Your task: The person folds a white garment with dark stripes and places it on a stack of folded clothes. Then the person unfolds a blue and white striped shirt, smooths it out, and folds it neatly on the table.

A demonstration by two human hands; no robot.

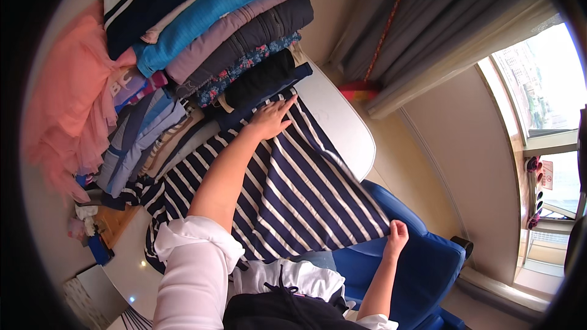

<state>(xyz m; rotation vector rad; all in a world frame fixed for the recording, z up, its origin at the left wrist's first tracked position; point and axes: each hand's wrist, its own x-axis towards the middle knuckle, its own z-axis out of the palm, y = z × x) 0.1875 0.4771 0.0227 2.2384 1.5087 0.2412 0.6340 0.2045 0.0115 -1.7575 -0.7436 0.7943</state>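
A navy and white striped garment (pixel 293 183) lies spread over the white table and reaches past its near edge. My left hand (pixel 273 117) rests on the far end of the cloth, fingers spread, close to the folded clothes. At the right, my right hand (pixel 397 237) pinches a corner of the striped fabric and holds it out beyond the table, above a blue chair. Between my hands the cloth's edge runs fairly straight. The left part of the garment lies bunched beside a stack of clothes.
A tall stack of folded clothes, with a bright blue garment (pixel 220 18), stands at the back. Pink tulle clothing (pixel 73 101) hangs at the left. The white table (pixel 353 133) has a rounded corner. A blue chair (pixel 412 266) stands at the right; grey curtains (pixel 412 32) hang behind.
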